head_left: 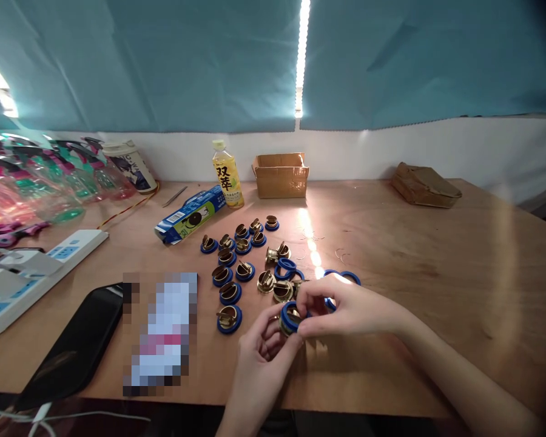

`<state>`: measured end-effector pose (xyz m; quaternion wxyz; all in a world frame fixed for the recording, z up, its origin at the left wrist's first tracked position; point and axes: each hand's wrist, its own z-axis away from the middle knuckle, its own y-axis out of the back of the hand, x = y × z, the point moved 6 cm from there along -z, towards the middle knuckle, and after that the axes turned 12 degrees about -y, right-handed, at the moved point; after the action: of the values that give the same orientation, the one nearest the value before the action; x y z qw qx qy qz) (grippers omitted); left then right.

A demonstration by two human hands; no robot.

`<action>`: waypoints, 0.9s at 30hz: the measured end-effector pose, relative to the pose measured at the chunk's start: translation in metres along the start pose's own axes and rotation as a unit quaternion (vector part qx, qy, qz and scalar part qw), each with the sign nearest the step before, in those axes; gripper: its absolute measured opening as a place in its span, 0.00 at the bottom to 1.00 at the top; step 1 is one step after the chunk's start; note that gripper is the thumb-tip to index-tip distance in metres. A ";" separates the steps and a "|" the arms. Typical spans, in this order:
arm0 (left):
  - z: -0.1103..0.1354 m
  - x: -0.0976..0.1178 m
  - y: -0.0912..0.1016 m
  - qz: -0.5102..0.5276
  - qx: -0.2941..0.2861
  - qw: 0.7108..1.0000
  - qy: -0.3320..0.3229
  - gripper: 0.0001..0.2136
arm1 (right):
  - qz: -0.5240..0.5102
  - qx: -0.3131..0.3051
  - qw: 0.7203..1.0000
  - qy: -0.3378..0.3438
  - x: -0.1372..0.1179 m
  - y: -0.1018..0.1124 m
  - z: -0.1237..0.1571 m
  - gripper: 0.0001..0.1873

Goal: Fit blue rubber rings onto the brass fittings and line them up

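My left hand (260,349) and my right hand (346,309) meet near the table's front edge, both pinching one brass fitting with a blue ring (289,318) on it. Just beyond lie bare brass fittings (273,284) and loose blue rings (286,267). Further back and to the left stand several brass fittings seated in blue rings (230,293), set out in rough rows.
On the wooden table (437,273) are a yellow drink bottle (227,173), a small cardboard box (281,175), a blue snack box (188,215), a brown pouch (424,184), a white power strip (31,267), a black phone (77,340) and plastic-wrapped packs (36,176).
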<state>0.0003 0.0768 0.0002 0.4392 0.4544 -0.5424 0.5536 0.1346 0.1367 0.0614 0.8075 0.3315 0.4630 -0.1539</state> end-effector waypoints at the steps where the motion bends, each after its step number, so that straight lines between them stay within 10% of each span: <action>1: 0.000 0.000 0.000 -0.002 -0.002 1.000 -0.003 0.18 | 0.005 0.005 1.000 -0.004 0.001 0.000 0.000 0.17; 11: 0.012 0.012 -0.004 0.059 0.010 0.995 -0.084 0.20 | 0.032 0.029 0.999 -0.009 0.001 -0.005 -0.003 0.18; 27: 0.013 0.015 0.005 0.013 0.072 0.997 -0.040 0.16 | 0.030 0.027 0.999 -0.002 -0.006 0.009 0.011 0.10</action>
<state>-0.0073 0.0641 0.0135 0.3761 0.4997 -0.5239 0.5783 0.1438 0.1355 0.0738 0.8035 0.3665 0.4470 -0.1424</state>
